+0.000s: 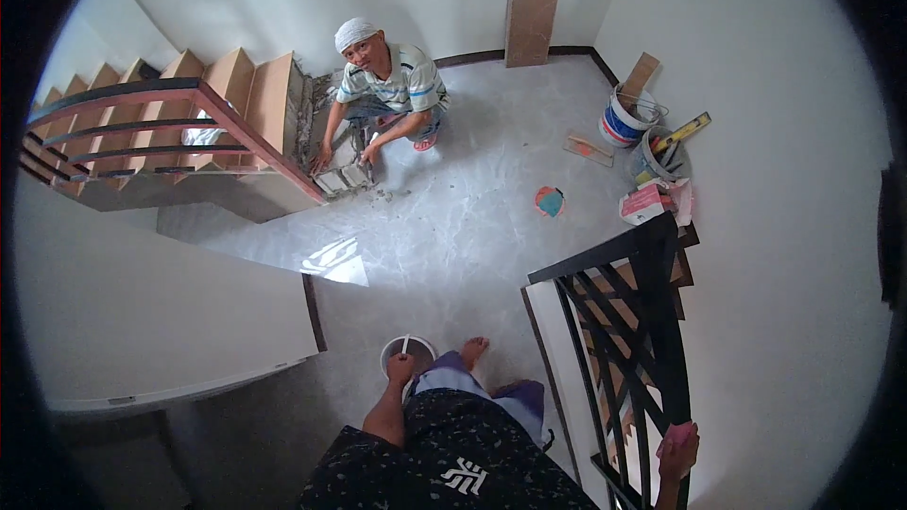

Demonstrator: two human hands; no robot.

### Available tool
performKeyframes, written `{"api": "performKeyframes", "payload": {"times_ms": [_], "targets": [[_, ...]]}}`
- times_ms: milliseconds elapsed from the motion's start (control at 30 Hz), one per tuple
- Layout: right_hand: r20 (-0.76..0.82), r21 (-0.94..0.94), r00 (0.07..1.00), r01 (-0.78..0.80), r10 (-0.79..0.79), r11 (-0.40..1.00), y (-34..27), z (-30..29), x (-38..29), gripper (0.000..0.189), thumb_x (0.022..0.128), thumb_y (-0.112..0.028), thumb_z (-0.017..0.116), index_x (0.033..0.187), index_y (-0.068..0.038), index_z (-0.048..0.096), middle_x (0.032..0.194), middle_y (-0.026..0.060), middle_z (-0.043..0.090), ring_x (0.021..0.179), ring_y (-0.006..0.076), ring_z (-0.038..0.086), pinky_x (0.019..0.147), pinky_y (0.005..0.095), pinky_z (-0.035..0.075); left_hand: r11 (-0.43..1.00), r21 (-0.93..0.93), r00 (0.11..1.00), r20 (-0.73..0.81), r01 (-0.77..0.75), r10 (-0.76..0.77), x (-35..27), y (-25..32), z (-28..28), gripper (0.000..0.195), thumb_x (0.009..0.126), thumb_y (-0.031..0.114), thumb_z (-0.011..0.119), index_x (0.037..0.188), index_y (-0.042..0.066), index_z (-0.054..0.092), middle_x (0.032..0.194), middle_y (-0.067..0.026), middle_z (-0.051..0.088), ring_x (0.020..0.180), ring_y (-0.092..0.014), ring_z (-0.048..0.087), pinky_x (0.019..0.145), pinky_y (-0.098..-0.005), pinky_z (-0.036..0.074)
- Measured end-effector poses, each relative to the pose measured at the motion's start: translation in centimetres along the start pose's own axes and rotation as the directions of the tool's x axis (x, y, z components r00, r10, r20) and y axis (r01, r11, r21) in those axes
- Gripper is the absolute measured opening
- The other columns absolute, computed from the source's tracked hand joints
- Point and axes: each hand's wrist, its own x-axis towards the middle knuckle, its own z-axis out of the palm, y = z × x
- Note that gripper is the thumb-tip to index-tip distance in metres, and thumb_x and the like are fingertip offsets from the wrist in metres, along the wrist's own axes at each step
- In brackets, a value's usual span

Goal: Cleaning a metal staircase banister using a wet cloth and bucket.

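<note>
Close to my legs, my left hand (pixel 400 367) grips the handle (pixel 405 344) of a round bucket (pixel 385 350). What the bucket holds is too dark to tell. On the right, my right hand (pixel 680 455) is closed around a pink cloth or sponge (pixel 678 432) and rests it against the black handrail (pixel 666 333) of the stair railing. Black slanted bars (pixel 615 329) run below that rail. My bare foot (pixel 473 352) stands on the grey marble-look tile floor (pixel 453 255) beside the bucket.
A person (pixel 393 81) squats by the broken masonry step (pixel 341 177) beneath wooden stairs (pixel 234 85). Two tool-filled buckets (pixel 623 120) (pixel 655 156), a trowel (pixel 589 149) and a pink-white bag (pixel 648 204) are at right. A covered floor hole (pixel 549 202) and leaning boards (pixel 530 28) lie beyond.
</note>
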Motion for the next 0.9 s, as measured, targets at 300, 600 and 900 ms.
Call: {"api": "performKeyframes", "payload": {"times_ms": [300, 600, 900], "targets": [[0.02, -0.016, 1.0, -0.022, 0.022, 1.0, -0.7, -0.4, 0.1, 0.066, 0.081, -0.041, 0.052, 0.13, -0.001, 0.033, 0.115, 0.0251, 0.047, 0.103, 0.0425, 0.047, 0.088, 0.0476, 0.039, 0.999, -0.048, 1.0, -0.023, -0.014, 0.013, -0.1, -0.5, 0.4, 0.029, 0.071, 0.033, 0.056, 0.076, 0.006, 0.066, 0.074, -0.0187, 0.063, 0.073, -0.035, 0.062, 0.068, -0.0432, 0.049], [0.088, -0.069, 0.992, -0.087, 0.093, 0.994, -1.9, -1.4, 0.3, 0.069, 0.079, -0.044, 0.052, 0.13, -0.001, 0.035, 0.114, 0.0239, 0.048, 0.104, 0.0408, 0.048, 0.089, 0.0465, 0.039, 0.997, 0.051, 0.993, -0.097, -0.061, 0.066, -0.9, 0.6, -0.3, 0.03, 0.071, 0.034, 0.057, 0.077, 0.006, 0.067, 0.077, -0.0189, 0.063, 0.076, -0.033, 0.062, 0.068, -0.0418, 0.049], [0.0, -0.104, 0.999, -0.052, 0.052, 0.993, -0.2, -0.2, -0.2, 0.073, 0.076, -0.043, 0.059, 0.131, -0.003, 0.033, 0.112, 0.0235, 0.049, 0.103, 0.0405, 0.046, 0.088, 0.049, 0.037, 0.998, 0.01, 0.998, -0.026, -0.055, 0.056, 0.1, -0.7, 0.2, 0.032, 0.072, 0.034, 0.056, 0.077, 0.004, 0.066, 0.072, -0.0163, 0.063, 0.07, -0.029, 0.062, 0.066, -0.0403, 0.047]]}}
